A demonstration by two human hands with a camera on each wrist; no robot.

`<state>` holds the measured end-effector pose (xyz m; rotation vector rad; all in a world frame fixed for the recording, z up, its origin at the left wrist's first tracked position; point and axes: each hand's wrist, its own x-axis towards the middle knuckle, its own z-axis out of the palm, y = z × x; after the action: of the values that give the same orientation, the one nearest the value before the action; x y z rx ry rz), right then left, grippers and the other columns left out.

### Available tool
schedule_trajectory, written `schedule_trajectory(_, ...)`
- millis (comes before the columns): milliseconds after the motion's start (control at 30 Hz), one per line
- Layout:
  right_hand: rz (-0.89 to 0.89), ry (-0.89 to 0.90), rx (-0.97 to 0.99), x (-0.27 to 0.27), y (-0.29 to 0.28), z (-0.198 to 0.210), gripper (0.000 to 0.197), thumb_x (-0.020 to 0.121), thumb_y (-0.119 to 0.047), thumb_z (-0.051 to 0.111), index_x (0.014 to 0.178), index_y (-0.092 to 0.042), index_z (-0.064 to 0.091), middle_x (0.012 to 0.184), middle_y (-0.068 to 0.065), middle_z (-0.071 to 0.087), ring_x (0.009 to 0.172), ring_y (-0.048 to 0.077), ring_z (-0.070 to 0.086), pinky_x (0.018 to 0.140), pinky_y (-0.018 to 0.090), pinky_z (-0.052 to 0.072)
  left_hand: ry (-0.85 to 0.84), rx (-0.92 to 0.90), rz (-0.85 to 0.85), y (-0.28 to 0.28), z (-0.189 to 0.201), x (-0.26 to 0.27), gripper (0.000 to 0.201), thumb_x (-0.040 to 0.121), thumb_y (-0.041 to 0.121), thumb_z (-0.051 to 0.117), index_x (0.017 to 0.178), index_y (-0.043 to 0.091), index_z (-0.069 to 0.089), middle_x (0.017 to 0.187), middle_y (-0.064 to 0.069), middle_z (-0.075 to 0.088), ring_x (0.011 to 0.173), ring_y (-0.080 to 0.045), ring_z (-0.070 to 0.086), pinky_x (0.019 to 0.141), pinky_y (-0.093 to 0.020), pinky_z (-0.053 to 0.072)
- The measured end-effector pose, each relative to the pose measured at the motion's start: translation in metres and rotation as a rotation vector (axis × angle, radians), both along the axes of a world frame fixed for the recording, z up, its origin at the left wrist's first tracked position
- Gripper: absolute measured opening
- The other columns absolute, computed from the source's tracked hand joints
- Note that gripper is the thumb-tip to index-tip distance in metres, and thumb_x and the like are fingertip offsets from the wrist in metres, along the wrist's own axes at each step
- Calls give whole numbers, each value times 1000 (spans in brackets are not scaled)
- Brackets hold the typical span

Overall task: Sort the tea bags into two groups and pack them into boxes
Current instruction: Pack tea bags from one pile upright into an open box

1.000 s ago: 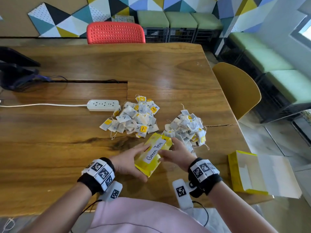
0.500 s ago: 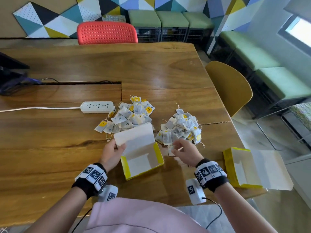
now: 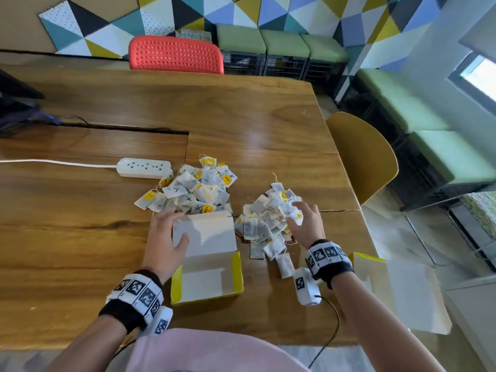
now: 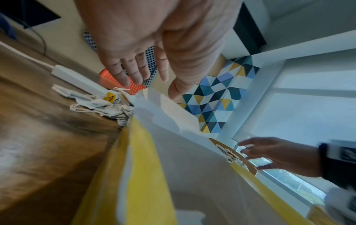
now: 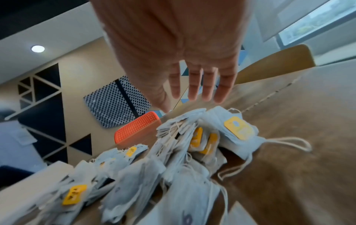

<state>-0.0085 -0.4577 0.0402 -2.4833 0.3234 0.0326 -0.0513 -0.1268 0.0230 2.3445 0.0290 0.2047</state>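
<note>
1. Right hand (image 3: 306,224) fingers (image 5: 194,85) straight and slightly spread, hovering just over the right-hand heap of tea bags (image 3: 268,218); nothing pinched, palm down, apparently set to scoop a handful.
2. Left hand (image 3: 166,237) fingers (image 4: 133,71) straight and a little apart, laid along the left edge of the raised lid flap (image 3: 206,232), thumb pressing on its inner face. Judged as holding the flap back so the mouth stays open for filling.
3. Open yellow box (image 3: 239,275) flat on the wooden table (image 3: 80,237), nearest the body, inside bare: packing not yet begun here.
4. Beyond the flap, the left-hand heap of tea bags (image 3: 188,189), several marked with an X; the two heaps apart from each other, so sorting looks done.
5. Box placed between and just below both heaps, likely to shorten each transfer.
6. Second open yellow box (image 3: 361,261) at the table's right edge, lid spread flat, presumably waiting for the other group.
7. White power strip (image 3: 145,169) just beside the left heap; loose strings could snag while scooping.
</note>
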Motion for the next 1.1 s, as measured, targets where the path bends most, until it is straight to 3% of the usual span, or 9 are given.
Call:
schedule_trajectory(100,83,123,-58,29,5,0,48,94,-32,51,140,-21,45,137,9,40,128,26,39,103,36,38,-102,19,-50,-13,7,-14,38,79,0,69,114,13,62,129,-2,44,124,-13,40,105,-19,24)
schedule_trajectory(200,69,270,-111,47,10,-1,46,98,-33,43,143,-23,42,143,13,41,126,29,45,102,38,40,-112,-40,-66,-21,8,-23,34,80,-3,67,109,14,63,124,5,43,122,-9,42,104,-18,27)
schedule_trajectory(300,83,342,-76,49,12,-3,46,93,-22,54,138,-21,48,131,12,56,106,25,61,87,31,51,-75,-80,-87,-31,7,-29,35,82,-1,65,107,23,61,122,9,44,118,-3,42,102,-16,28)
schedule_trajectory(400,56,353,8,44,7,0,50,85,-21,67,133,-20,52,127,9,58,102,23,59,75,24,45,-5,-106,-160,-41,6,-30,36,84,2,63,106,30,59,122,11,46,114,5,43,100,-13,30)
schedule_trajectory(567,-124,246,342,32,-7,1,47,75,-21,78,118,-12,62,92,4,63,72,20,60,68,36,55,11,-159,-271,-66,9,-18,32,84,-1,62,106,22,64,119,7,52,108,13,45,92,-2,29)
schedule_trajectory(633,-140,228,521,20,-9,4,42,77,-12,78,115,-7,61,83,4,60,59,16,54,57,29,51,34,-191,-311,-77,14,-8,30,85,-1,62,107,19,65,116,5,55,104,8,49,86,1,30)
schedule_trajectory(733,-131,212,674,2,-11,9,37,77,-9,78,111,-6,63,90,11,64,66,17,57,57,26,50,78,-207,-386,-97,21,9,29,86,4,62,108,22,64,110,3,58,98,-1,54,82,-7,40)
schedule_trajectory(900,-141,151,650,-6,-9,8,29,77,-10,78,103,-10,66,92,10,70,69,14,61,51,21,45,325,-223,-468,-135,32,39,29,91,22,63,120,18,60,116,6,58,104,-7,59,88,-19,48)
schedule_trajectory(1100,54,134,565,-10,-4,17,27,73,-13,82,94,-4,69,71,-3,65,56,1,56,52,15,43,339,-168,-498,-160,37,64,49,88,34,67,133,20,53,118,3,56,106,-13,57,91,-25,45)
